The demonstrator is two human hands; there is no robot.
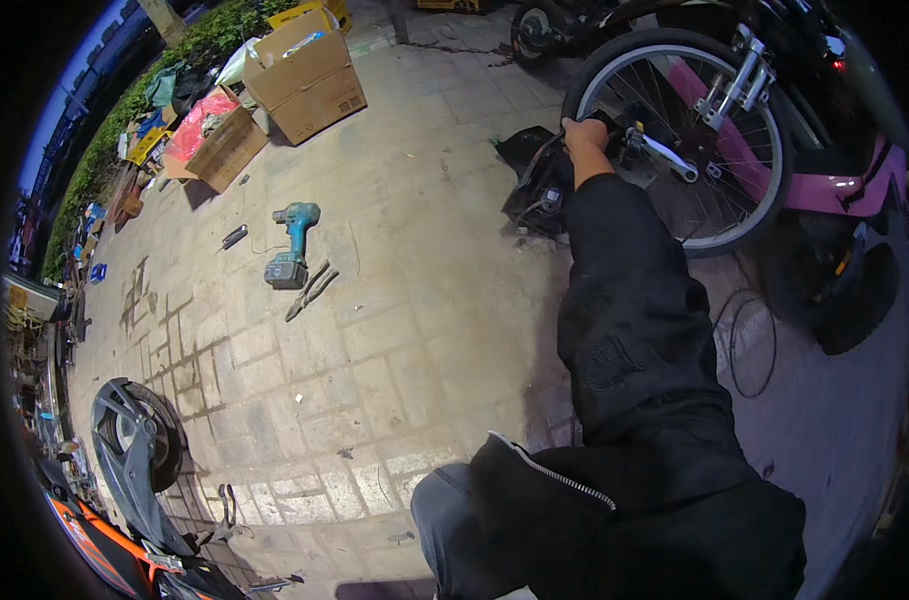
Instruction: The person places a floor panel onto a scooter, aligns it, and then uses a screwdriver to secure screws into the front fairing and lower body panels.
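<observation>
item: right hand (581, 135), fingers curled shut over the black tyre (615, 62) at the wheel's near rim; dark sleeve (630, 300) runs back from it to the lower edge. left hand: not in view, so its fingers cannot be told.

item: spoked wheel (680, 140), upright, held in a silver fork (740, 85) on a pink-bodied bike (845, 185) at upper right. a silver lever or arm (665, 152) lies across the spokes just beside the hand. loose black rubber, tube or tyre piece (535, 185), sags on the paving beneath the hand (exact kind too dark to tell).

item: thin wire loop (745, 345) on the ground below the wheel.

item: teal cordless drill (293, 245) with pliers (312, 290) just beside it, well apart to the left on the stone paving (405, 330); a small dark tool (234, 237) near them.

item: open cardboard boxes (305, 70), far upper left; grey wheel and fender (135, 445) at lower left.

risk, judged: the grip sits at the tyre edge close to the spokes and lever, so a slip of the wheel could pinch the fingers; the slack rubber below may snag; tools lie out of arm's reach.
</observation>
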